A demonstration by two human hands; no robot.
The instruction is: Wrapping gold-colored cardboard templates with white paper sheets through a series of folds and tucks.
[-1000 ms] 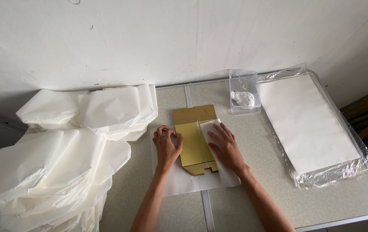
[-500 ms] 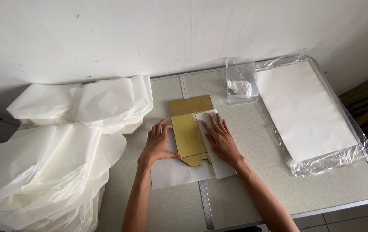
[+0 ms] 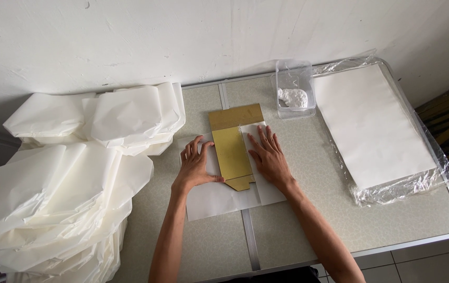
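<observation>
A speckled grey folding tabletop [image 3: 308,220] carries a flat gold cardboard template [image 3: 232,149] at its middle, lying on a white paper sheet [image 3: 219,199]. The left hand [image 3: 195,166] presses flat, grip open, just left of the template; the right hand [image 3: 269,156] lies flat, grip open, holding the folded paper edge just right of it.

A flat gold cardboard template [image 3: 231,149] lies lengthwise on a white sheet of paper [image 3: 219,196] near the middle of the table. The template is long and narrow, with a wider panel at its far end and a small angled tab at its near end. The paper's right side is folded up over the template's right edge, covering part of it. The paper's left side and near portion lie flat, extending past the template toward the table's near edge.
</observation>
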